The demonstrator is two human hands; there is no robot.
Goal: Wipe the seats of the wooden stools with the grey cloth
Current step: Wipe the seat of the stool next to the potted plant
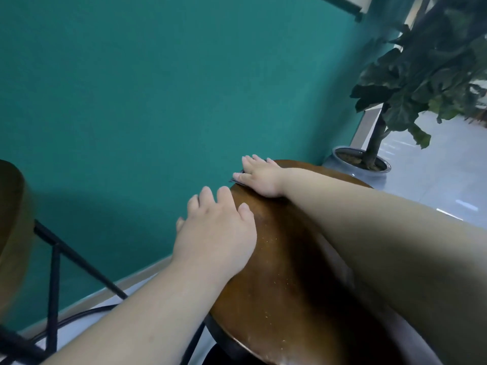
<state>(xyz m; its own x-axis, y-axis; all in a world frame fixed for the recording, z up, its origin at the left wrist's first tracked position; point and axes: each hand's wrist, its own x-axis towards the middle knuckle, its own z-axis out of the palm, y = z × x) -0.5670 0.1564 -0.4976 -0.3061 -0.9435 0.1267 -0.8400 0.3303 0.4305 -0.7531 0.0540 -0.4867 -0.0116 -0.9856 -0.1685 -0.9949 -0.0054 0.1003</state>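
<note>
A round brown wooden stool seat [284, 272] fills the lower middle, speckled with pale crumbs. My right hand [259, 176] lies flat at the seat's far edge and presses the grey cloth [237, 179] down; only a thin dark sliver of cloth shows beyond the fingers. My left hand [216, 230] rests on the seat's left rim, fingers loosely bent over the edge. A second wooden stool seat [11, 233] shows blurred at the far left.
A teal wall [158, 88] stands close behind the stools. The left stool's black metal legs [55, 259] cross the lower left. A potted plant [369, 159] in a grey pot stands on the pale tiled floor [434, 167] to the right.
</note>
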